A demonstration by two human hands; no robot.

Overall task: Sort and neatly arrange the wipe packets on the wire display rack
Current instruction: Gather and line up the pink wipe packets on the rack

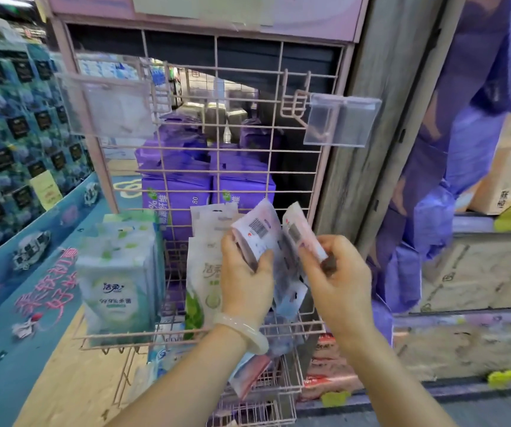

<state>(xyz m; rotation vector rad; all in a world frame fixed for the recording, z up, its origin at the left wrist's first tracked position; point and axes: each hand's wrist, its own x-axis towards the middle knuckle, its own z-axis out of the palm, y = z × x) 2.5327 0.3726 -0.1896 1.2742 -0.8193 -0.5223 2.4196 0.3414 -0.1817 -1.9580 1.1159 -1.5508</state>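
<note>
A shop: a pink wire display rack [217, 167] at twelve o'clock with clear price-tag holders [342, 120], stacked purple packs [177, 192] behind, boxed goods [7, 124] at nine o'clock.

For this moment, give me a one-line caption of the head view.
Left hand and right hand each grip a pink wipe packet before the pink wire rack.

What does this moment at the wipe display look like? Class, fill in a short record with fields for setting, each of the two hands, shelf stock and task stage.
setting: pink wire display rack in a shop
left hand: grips a pink-white wipe packet, barcode side facing the camera
right hand: pinches a second pink packet, tilted
shelf stock: green-white packs at left, green leaf packets upright behind the left hand, purple packs behind the wire
task stage: sorting under way; both held packets not yet placed
</note>
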